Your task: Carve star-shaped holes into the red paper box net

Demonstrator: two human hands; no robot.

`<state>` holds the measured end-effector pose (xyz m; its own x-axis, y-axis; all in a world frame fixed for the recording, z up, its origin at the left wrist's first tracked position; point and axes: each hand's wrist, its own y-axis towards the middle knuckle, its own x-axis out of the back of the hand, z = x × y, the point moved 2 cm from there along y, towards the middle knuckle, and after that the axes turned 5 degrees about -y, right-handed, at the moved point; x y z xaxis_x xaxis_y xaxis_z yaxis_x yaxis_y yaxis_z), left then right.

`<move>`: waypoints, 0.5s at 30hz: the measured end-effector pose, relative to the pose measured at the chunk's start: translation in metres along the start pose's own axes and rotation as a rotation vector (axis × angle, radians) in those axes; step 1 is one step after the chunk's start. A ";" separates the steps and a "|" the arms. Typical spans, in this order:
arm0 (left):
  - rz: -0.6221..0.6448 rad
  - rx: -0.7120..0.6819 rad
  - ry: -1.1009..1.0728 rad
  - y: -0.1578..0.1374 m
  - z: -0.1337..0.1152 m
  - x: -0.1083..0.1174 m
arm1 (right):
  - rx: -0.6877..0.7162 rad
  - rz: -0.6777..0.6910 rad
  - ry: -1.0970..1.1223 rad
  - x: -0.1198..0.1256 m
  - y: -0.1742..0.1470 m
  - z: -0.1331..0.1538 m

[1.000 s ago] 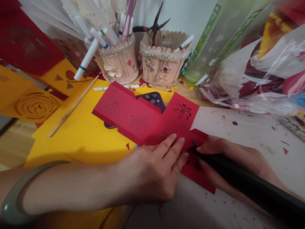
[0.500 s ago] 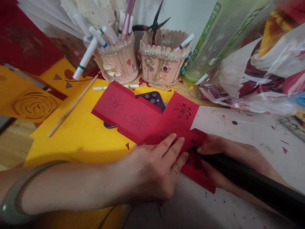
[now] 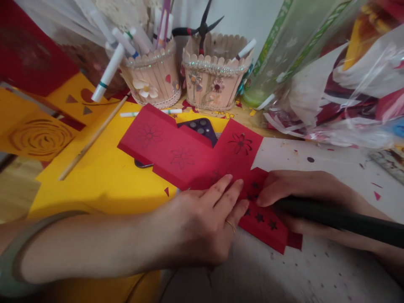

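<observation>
A cut and folded sheet of red card (image 3: 195, 147) lies across the middle, with flower outlines, one cut-out flower and several small stars on it. My left hand (image 3: 208, 223) rests on the card, its fingers stretched out and pressing it down. At the card's right part, my right hand (image 3: 303, 198) grips a long black tool (image 3: 334, 214). The tool's tip is hidden behind my thumb, so its kind cannot be made out. Star shapes show just below and beside my right fingertips. Under the card, a dark phone (image 3: 202, 128) is partly visible.
Yellow card (image 3: 104, 176) and a thin wooden stick (image 3: 93, 139) lie at left. Behind stand a stick-built holder of markers (image 3: 151, 78) and another with pliers (image 3: 203, 33). A plastic bag of scraps (image 3: 344, 92) sits at right. Paper bits dot the white surface (image 3: 331, 164).
My right hand and the black tool have turned, the tool now lying flatter and its tip no longer visible. More stars are uncovered. My left hand stays pressed on the card.
</observation>
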<state>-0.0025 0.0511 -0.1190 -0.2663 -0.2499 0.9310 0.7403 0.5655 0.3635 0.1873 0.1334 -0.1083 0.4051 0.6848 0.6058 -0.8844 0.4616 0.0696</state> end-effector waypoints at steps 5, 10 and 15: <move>0.004 -0.006 -0.001 0.000 0.000 -0.001 | -0.039 -0.021 0.032 -0.001 -0.001 -0.003; -0.005 -0.014 -0.010 0.000 0.001 0.000 | -0.094 -0.034 0.013 -0.002 -0.003 -0.003; -0.006 -0.034 -0.019 0.001 0.003 0.001 | -0.132 -0.046 0.006 -0.003 -0.004 -0.005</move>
<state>-0.0036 0.0537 -0.1175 -0.2824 -0.2381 0.9293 0.7592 0.5367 0.3683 0.1909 0.1324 -0.1147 0.4464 0.6643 0.5996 -0.8268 0.5625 -0.0078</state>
